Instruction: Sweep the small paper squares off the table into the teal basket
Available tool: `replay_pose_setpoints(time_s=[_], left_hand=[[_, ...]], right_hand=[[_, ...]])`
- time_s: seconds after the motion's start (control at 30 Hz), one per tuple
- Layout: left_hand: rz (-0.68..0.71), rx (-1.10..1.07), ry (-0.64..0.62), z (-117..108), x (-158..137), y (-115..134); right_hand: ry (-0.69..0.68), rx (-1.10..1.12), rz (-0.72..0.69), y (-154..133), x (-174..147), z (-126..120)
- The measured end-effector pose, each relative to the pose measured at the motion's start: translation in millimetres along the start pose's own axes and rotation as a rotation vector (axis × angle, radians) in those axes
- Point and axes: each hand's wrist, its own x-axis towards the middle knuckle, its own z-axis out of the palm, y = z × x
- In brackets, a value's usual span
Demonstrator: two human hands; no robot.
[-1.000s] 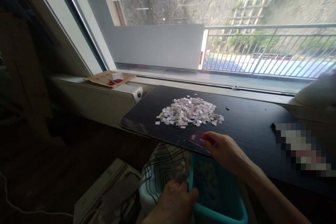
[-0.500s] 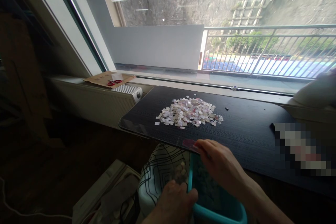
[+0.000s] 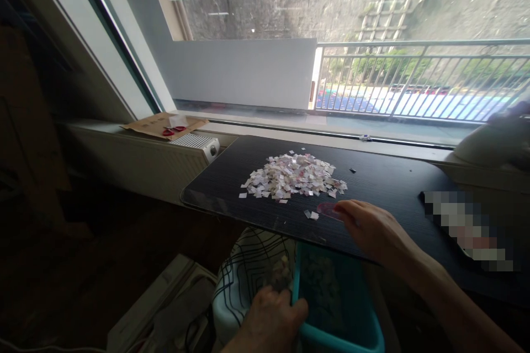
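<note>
My right hand (image 3: 375,229) is closed on a translucent pink flat piece (image 3: 326,209) with a rounded end, held low over the black tabletop (image 3: 385,187). A few small white paper squares (image 3: 313,215) lie just left of that piece. Behind them spreads a heap of cut paper squares (image 3: 292,176), whitish with some pink. Below the table edge, my left hand (image 3: 271,314) is closed on the left rim of a turquoise bin (image 3: 339,339). Pale scraps sit dimly inside the bin. Beside my left fingers are more small pieces (image 3: 282,269), too blurred to make out.
A cloth with black lines (image 3: 242,265) lies left of the bin. Red-handled scissors (image 3: 174,130) rest on a brown paper envelope (image 3: 151,124) atop the radiator (image 3: 136,160). A pixelated object (image 3: 467,231) lies at the table's right. A window stands behind.
My right hand has moved from the table's front edge up and right over the tabletop with the pink piece. Loose squares now show beside it. My left hand stays at the bin.
</note>
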Motion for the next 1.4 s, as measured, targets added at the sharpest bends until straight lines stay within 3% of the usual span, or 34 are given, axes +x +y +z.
replay_pose_setpoints(time_s=[0.13,0.5,0.83,1.07,1.23,1.4], left_hand=[[-0.017,0.007,0.013,1,1,-1],[0.019,-0.001,-0.040,8,8,-7],[-0.030,0.023,-0.021,7,3,-6],[0.021,-0.052,-0.046,1,3,-7],[-0.038,0.001,0.014,4,1,-4],[-0.019,-0.009,0.009,5,-1,-5]], right_hand=[[-0.034,0.086,0.020,3,-3,1],[-0.038,0.064,0.167,4,-12,-11],[-0.067,0.171,0.144,-13,14,3],[-0.102,0.095,0.187,5,-8,-11],[-0.071,0.117,0.114,11,-15,-13],[-0.132,0.268,0.031,15,-41,-18]])
